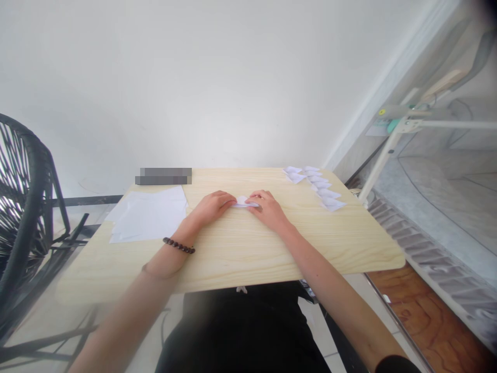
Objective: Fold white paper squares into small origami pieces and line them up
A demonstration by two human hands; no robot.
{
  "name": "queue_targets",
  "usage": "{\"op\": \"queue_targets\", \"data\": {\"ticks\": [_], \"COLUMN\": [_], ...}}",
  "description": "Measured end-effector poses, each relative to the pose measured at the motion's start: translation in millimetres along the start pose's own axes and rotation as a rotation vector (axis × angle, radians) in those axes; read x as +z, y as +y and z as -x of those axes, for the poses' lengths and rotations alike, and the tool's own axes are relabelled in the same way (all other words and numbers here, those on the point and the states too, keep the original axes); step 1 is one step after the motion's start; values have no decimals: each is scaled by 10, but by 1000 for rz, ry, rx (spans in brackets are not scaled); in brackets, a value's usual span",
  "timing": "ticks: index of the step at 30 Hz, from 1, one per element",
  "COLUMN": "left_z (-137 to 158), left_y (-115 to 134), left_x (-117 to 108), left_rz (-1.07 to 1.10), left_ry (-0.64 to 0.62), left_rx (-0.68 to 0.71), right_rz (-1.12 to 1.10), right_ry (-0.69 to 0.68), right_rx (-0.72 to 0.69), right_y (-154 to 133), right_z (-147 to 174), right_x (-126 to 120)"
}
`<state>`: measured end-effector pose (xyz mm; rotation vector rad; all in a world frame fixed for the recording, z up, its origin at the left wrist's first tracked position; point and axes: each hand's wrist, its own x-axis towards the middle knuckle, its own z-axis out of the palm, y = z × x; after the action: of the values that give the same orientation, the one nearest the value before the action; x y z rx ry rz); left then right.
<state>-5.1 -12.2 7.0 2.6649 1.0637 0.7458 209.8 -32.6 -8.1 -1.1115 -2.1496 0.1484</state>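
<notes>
A small folded piece of white paper (242, 201) lies at the middle of the wooden table, between my hands. My left hand (216, 205), with a dark beaded bracelet on its wrist, is closed on the paper's left end. On the right end, the thumb and fingers of my right hand (268, 208) pinch the same paper. My fingertips hide both ends of it. Several folded white paper pieces (325, 194) stand in rows at the table's back right. A stack of flat white paper sheets (151, 215) lies on the left side.
The light wooden table (240, 259) stands against a white wall. A blurred-out dark box-like shape (163, 176) sits at its back left corner. A black woven chair (27, 207) is at the left, and a bed with a white frame (382, 160) at the right.
</notes>
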Motion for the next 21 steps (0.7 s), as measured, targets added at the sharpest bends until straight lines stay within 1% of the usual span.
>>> {"op": "queue_targets", "data": {"ticks": [4, 10, 21], "left_z": [0, -43, -51], "left_y": [46, 123, 203], "left_x": [-5, -8, -22], "left_rz": [22, 52, 118], "left_ry": [68, 192, 283], "left_rx": [25, 116, 156], "right_rz": [61, 104, 129], "right_ry": [56, 99, 107], "right_rx": [-66, -142, -186], "right_y": [-54, -144, -201], "right_z": [-35, -59, -60], "right_x": [-24, -22, -46]}}
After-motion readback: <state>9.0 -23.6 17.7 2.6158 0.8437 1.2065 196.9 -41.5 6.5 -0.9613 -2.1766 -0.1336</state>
